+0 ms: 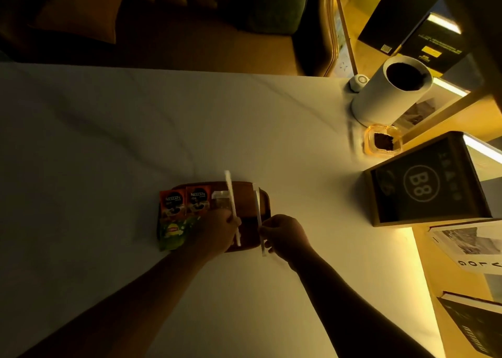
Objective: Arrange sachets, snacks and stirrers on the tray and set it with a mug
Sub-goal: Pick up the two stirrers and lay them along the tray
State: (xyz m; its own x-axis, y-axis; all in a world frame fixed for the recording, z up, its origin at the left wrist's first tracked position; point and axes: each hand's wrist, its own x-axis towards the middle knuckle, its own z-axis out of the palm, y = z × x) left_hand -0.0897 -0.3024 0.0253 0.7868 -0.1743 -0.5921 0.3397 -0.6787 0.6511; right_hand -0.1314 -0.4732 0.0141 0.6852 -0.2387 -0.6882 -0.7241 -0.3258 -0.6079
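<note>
Brown tray (264, 194) half dressed.
Coffee sachets (184, 201) and tea sachet (173, 231) lie placed; left hand (214, 230) and right hand (285, 235) each pinch a wrapped stirrer (231, 197); no mug set beside it.

A small brown wooden tray (264, 197) lies on the white tabletop (108, 140). Two red Nescafé sachets (184, 201) sit side by side at its far left, a green Lipton sachet (173, 231) just nearer. Two white paper-wrapped stirrers (231, 203) stand tilted over the tray, one held in each hand.
</note>
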